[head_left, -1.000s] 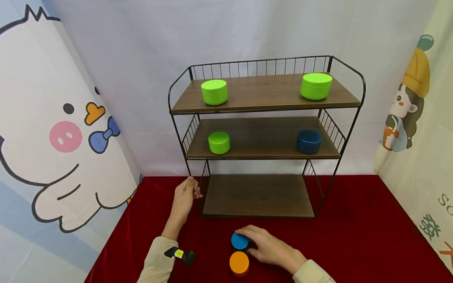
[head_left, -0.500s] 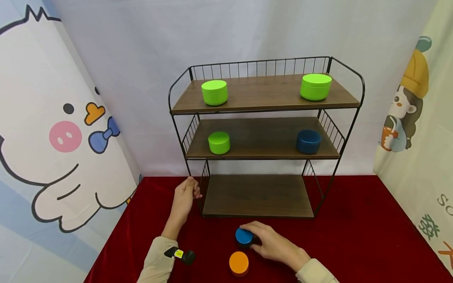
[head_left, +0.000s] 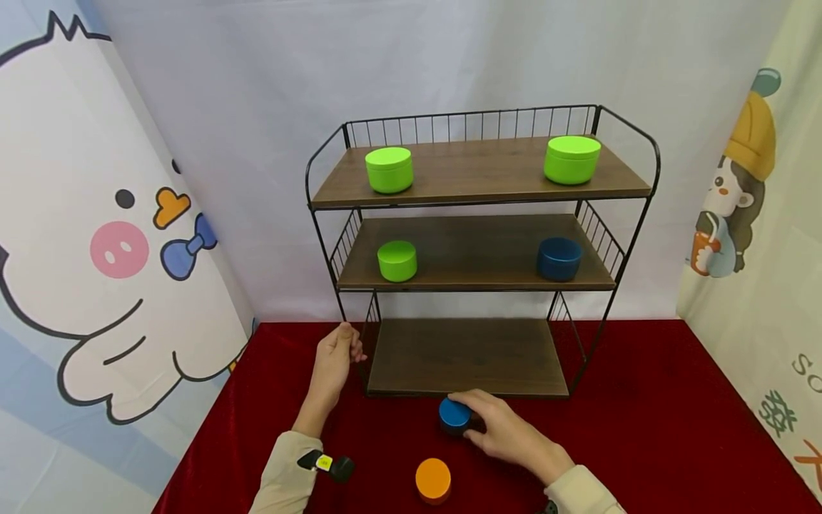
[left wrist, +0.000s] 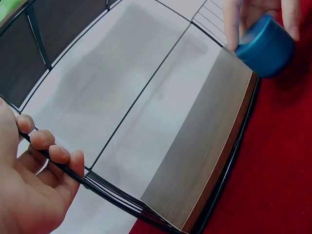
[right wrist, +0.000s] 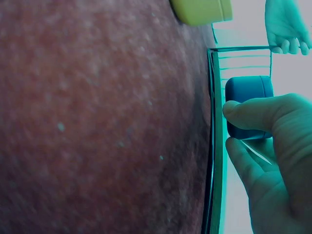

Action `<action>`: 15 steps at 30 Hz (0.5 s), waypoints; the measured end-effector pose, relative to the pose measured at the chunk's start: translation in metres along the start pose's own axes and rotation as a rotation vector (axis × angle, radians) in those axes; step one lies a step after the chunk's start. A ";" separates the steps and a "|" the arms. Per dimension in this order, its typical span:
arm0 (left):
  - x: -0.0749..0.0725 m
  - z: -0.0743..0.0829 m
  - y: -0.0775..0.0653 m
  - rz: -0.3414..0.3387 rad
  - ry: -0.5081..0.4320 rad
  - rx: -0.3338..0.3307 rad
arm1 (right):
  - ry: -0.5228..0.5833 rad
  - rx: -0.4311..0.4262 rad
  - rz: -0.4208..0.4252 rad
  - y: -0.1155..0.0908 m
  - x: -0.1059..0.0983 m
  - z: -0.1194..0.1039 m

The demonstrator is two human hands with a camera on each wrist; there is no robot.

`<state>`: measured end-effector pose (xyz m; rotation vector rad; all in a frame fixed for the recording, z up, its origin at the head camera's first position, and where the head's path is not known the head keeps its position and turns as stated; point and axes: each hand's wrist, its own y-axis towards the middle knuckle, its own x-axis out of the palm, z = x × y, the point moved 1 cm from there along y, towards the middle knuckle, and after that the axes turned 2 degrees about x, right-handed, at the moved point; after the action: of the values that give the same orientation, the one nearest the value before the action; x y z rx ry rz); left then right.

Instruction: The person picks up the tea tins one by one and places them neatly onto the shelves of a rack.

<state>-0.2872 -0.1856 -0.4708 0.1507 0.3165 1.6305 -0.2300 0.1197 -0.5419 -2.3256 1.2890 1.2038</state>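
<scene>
My right hand (head_left: 504, 432) pinches a small blue round lidded tin (head_left: 454, 412) between thumb and fingers, just in front of the rack's bottom shelf. In the left wrist view the blue tin (left wrist: 268, 46) is tilted and overlaps the shelf's front corner. The right wrist view has the thumb (right wrist: 253, 113) across the tin's side. My left hand (head_left: 335, 350) grips the black metal frame at the rack's left side; its fingers curl over the rod (left wrist: 68, 171) in the left wrist view. An orange round tin (head_left: 433, 480) stands on the red cloth, nearer me.
The three-tier rack (head_left: 469, 355) has brown boards and a wire frame. Two green tins (head_left: 389, 171) sit on its top shelf. The middle shelf bears a green tin (head_left: 397, 262) at left and a dark blue tin (head_left: 559, 259) at right. Red cloth (head_left: 642, 428) covers the table.
My right hand has carried the blue tin forward and to the right, away from the orange tin and toward the bottom shelf. The left hand stays on the frame.
</scene>
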 end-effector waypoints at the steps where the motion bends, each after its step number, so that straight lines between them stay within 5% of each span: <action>1: 0.000 0.000 0.000 -0.002 0.001 0.000 | 0.001 0.004 0.008 0.000 -0.002 0.001; 15: -0.001 -0.001 0.001 -0.001 0.009 -0.002 | 0.051 0.018 0.118 -0.001 -0.023 0.015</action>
<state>-0.2879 -0.1865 -0.4714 0.1416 0.3217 1.6305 -0.2437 0.1418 -0.5346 -2.3104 1.4672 1.1697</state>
